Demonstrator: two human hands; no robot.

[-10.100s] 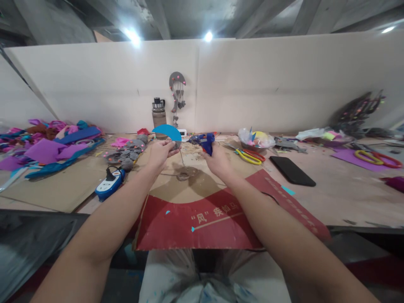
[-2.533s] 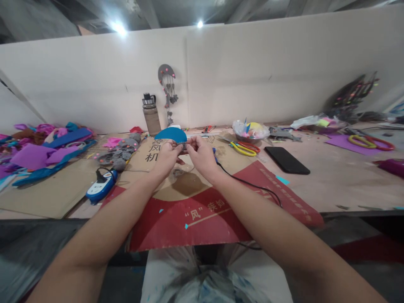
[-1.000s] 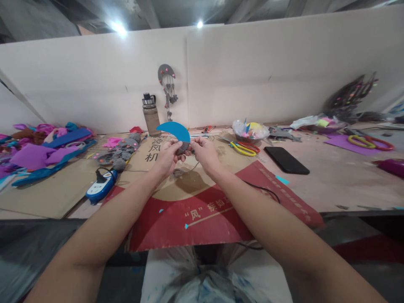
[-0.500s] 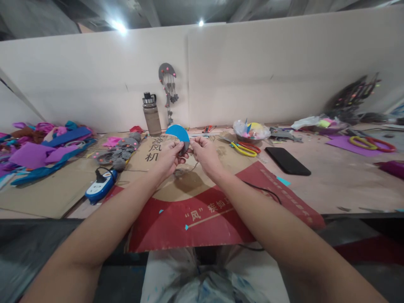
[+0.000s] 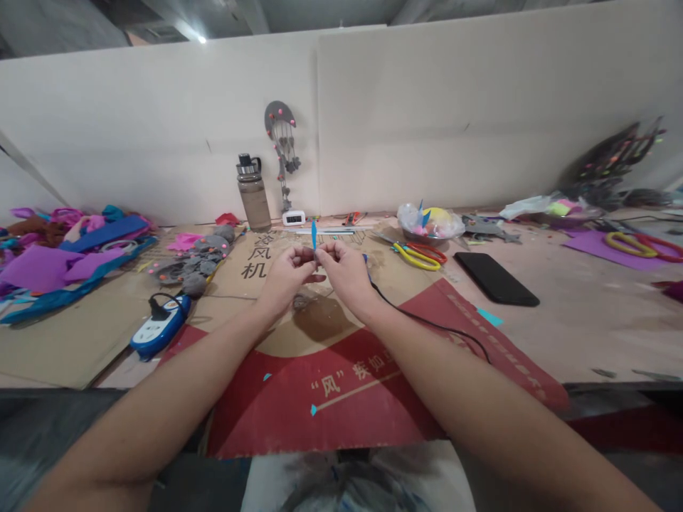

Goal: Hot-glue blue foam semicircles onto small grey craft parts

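A blue and dark grey felt-like piece (image 5: 314, 235) is held upright above the cardboard, turned nearly edge-on so only a narrow blue strip shows. My left hand (image 5: 291, 274) pinches its lower part from the left. From the other side my right hand (image 5: 344, 270) presses thumb and fingers together on the same lower edge; the exact grip is partly hidden. Beneath both hands lies a red and brown cardboard sheet (image 5: 373, 419) with printed characters. A small clear-looking item with a grey bit (image 5: 302, 302) rests on it under my hands.
Yellow- and red-handled scissors (image 5: 419, 257), a black phone (image 5: 496, 279) and a bagged bowl (image 5: 430, 222) lie to the right. A bottle (image 5: 253, 195) and white clock (image 5: 293, 217) stand behind. A blue power strip (image 5: 160, 328) and felt scraps (image 5: 48, 267) are left.
The blue piece has turned from showing its broad rounded face to nearly edge-on. The white clock behind it now shows. My view has tilted slightly downward.
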